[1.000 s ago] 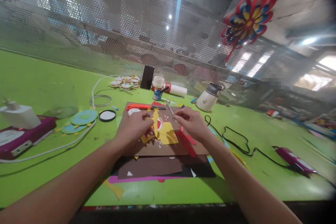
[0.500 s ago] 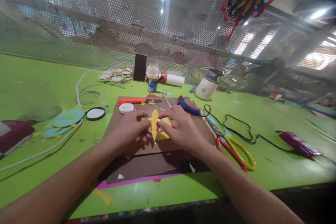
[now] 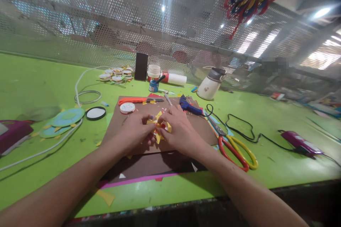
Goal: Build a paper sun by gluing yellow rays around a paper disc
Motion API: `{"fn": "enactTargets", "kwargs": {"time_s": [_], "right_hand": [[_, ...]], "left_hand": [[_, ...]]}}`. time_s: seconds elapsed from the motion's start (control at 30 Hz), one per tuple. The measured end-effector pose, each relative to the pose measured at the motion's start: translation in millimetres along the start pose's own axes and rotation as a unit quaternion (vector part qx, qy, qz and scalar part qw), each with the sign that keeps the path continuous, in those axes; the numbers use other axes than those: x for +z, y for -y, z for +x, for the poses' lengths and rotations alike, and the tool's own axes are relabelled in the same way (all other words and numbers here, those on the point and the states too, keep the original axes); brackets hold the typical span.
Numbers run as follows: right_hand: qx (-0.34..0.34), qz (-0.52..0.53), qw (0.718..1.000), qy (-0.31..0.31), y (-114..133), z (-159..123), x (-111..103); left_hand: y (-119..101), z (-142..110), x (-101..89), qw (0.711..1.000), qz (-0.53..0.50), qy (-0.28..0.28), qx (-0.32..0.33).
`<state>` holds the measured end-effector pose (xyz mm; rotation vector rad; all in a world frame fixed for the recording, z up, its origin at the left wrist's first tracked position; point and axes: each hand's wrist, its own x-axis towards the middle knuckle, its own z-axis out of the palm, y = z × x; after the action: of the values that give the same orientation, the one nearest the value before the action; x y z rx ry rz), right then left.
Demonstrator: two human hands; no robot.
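My left hand (image 3: 137,129) is closed, thumb and fingers pinching the side of a narrow yellow paper cut-out (image 3: 158,139) with pointed ends. From the other side my right hand (image 3: 179,129) pinches the same cut-out near its middle, partly covering it. Behind and under the fingers, bits of yellow, white and red paper show, largely hidden. Both hands are over a brown board (image 3: 202,127). Just beyond the right fingers a thin silvery tool (image 3: 167,99) lies on the board.
On the board are an orange-handled cutter (image 3: 133,100), a white disc (image 3: 127,108) and a blue glue gun (image 3: 190,106). Scissors (image 3: 226,142) lie to the right. A phone (image 3: 141,66), glue jar (image 3: 153,86) and white jug (image 3: 210,84) stand behind. A power strip (image 3: 14,133) sits left.
My right hand has moved left from beside the silvery tool to the yellow cut-out and now grips it. The left hand keeps its hold. The view has shifted, bringing the scissors and glue gun into sight.
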<state>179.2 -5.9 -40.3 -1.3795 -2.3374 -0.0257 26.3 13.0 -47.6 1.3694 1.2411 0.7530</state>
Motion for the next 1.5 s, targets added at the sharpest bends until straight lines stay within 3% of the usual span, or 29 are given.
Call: {"fn": "enactTargets", "kwargs": {"time_s": [0.13,0.33,0.73,1.03,1.37,1.5], "right_hand": [[-0.005,0.065,0.997,-0.032,-2.4,1.9,2.5],[-0.008,0.153,0.985,-0.074,-7.6,2.6,6.3],[0.148,0.312,0.938,-0.029,-14.9,2.6,5.1],[0.219,0.406,0.886,-0.058,-20.0,1.4,9.6],[0.223,0.394,0.889,-0.067,-26.2,0.4,14.2],[0.200,0.347,0.912,-0.086,-23.9,-1.1,16.7]], "left_hand": [[-8.9,-5.0,-2.3,1.000,-0.003,-0.010,-0.020],[-1.9,1.7,-1.0,1.000,-0.013,0.004,-0.024],[-1.8,3.0,-4.0,1.000,0.020,0.011,-0.008],[-5.7,-0.1,-3.5,0.999,0.023,-0.013,-0.018],[-5.9,-0.7,-1.9,0.997,0.063,-0.032,-0.019],[-5.6,-0.4,-2.1,0.994,0.104,-0.036,-0.016]]}}
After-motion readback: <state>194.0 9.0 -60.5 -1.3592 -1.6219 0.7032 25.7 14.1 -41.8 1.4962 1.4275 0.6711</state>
